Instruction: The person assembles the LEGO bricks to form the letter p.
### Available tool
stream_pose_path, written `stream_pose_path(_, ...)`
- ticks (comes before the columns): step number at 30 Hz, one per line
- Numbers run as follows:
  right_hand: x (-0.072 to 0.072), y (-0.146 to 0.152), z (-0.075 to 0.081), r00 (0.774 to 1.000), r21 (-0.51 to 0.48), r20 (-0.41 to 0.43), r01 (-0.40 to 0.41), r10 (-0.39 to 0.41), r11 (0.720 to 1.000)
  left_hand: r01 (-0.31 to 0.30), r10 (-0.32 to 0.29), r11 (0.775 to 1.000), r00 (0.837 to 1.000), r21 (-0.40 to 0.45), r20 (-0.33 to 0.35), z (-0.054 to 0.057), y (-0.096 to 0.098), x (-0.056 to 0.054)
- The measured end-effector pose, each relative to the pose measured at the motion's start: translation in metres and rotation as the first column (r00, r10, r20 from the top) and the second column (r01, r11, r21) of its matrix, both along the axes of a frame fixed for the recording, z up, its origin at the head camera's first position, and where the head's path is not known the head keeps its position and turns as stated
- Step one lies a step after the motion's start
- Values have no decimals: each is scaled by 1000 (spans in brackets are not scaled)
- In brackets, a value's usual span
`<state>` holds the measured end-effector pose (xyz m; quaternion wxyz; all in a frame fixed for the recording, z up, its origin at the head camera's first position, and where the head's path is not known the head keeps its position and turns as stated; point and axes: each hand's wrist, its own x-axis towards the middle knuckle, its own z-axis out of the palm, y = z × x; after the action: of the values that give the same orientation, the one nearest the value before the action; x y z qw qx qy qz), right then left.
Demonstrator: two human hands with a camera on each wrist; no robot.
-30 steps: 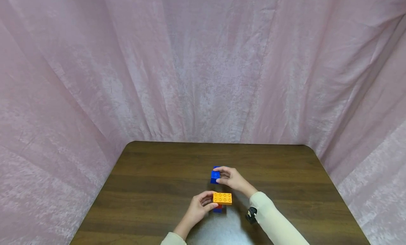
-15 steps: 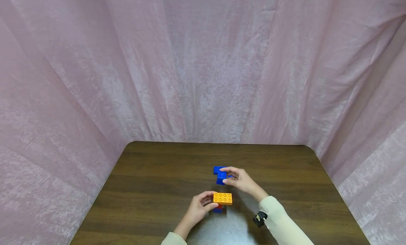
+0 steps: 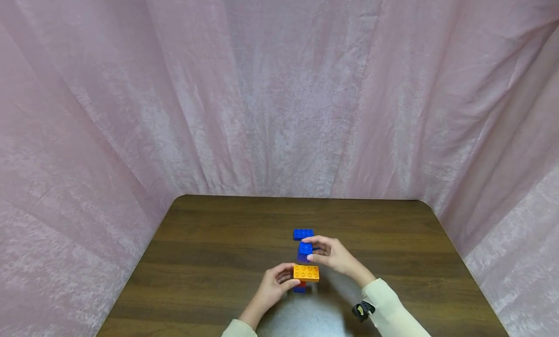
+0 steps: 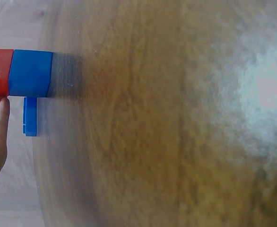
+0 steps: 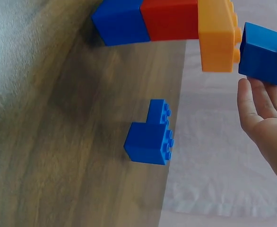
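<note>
My left hand [image 3: 271, 284] holds a stack of toy building bricks upright on the table, its thumb and fingers at the stack's left side. An orange eight-stud brick [image 3: 306, 273] tops the stack, above a red brick [image 5: 170, 20] and a blue bottom brick [image 4: 30, 73]. Between thumb and fingers, my right hand [image 3: 335, 257] pinches a blue building brick [image 5: 263, 53], raised just above the level of the orange brick's studs. In the right wrist view a narrow space shows between them. The orange brick's far ends overhang the red one.
Behind the stack, a low blue eight-stud brick [image 3: 303, 234] lies on the brown wooden table [image 3: 209, 259]. A taller blue brick [image 5: 147, 143] stands near it, mostly covered by the right hand in the head view. Pink curtains [image 3: 279, 94] surround the table's far sides.
My right hand has carried its blue brick first rightward, then back toward the stack, uncovering the low blue brick. The left hand and the stack have stayed put.
</note>
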<state>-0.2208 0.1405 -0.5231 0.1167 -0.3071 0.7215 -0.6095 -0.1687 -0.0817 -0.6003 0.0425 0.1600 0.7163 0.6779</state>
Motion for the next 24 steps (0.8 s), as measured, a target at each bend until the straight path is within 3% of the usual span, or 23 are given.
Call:
stream_pose_path(6,9,-1,-1,1000,-15,-5,-20,20,1000,-4,4,1000,1000,-14,3,2,1,1)
stream_pose_path(15,18,-2,-2,998,-6,-4,-58,58,998,1,-1,1000,1000,-4,-6,30,1,11)
stream_pose_path(24,22,-5,-6,998,18,-22,-56,57,998,17,-17,1000,1000,14,-18,31,1,11)
